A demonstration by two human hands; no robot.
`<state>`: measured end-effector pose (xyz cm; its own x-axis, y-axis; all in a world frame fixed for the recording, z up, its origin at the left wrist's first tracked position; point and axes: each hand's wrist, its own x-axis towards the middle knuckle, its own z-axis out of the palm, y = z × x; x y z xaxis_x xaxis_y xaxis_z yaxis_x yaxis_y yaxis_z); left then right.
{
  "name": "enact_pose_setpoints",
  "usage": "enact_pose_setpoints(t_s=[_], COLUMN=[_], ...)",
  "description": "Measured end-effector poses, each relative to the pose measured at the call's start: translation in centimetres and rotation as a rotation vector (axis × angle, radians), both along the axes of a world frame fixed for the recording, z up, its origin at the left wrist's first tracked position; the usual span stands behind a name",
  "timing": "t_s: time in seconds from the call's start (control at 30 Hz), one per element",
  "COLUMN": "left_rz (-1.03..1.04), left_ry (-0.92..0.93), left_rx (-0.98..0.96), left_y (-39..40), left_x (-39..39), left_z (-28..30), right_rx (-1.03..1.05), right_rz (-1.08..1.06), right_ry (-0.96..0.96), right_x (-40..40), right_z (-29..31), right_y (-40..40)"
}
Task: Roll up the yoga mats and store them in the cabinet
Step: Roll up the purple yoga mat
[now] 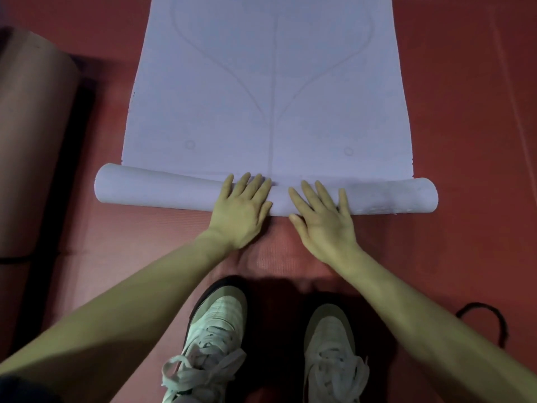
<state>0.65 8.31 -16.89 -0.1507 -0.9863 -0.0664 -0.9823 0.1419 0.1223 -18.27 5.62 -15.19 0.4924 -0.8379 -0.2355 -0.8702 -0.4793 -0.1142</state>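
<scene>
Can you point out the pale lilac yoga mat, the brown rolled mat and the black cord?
Pale lilac yoga mat (162, 190), head view: its rolled part.
Brown rolled mat (32, 135), head view: its curved side.
Black cord loop (501, 321), head view: its outer bend.

Lavender yoga mat (270, 82) cut off at top edge, brown roll (32, 141) cropped at left, palms hidden

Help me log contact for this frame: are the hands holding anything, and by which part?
Nothing is gripped. The left hand and right hand press flat, fingers straight, on the middle of the rolled part of the lavender yoga mat.
</scene>
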Motion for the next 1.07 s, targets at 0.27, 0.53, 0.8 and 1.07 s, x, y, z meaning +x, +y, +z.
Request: enact_pose_setpoints(t_s=[0.27, 0.53, 0.8, 1.07], left_rz=[0.033, 0.045, 0.074, 0.038], left_ry=[-0.059, 0.021, -0.014, 0.011], left_rx=[0.071, 0.141, 0.034, 0.059], left_y=[0.8, -2.8, -3.1, -6.6], left_x=[-1.1, -0.2, 0.0, 1.4], left_z=[0.4, 1.3, 1.5, 1.3], right_rx=[0.023, 0.064, 0.012, -0.056], right_rz=[-0.060, -0.091, -0.100, -0.039], right_ry=[-0.012, 0.048, -0.018, -0.052], right_x=[1.7, 1.6, 2.6, 2.1], right_z=[0.2, 1.2, 0.5, 0.5], right_y=[-3.7, -3.8, -7.9, -7.5])
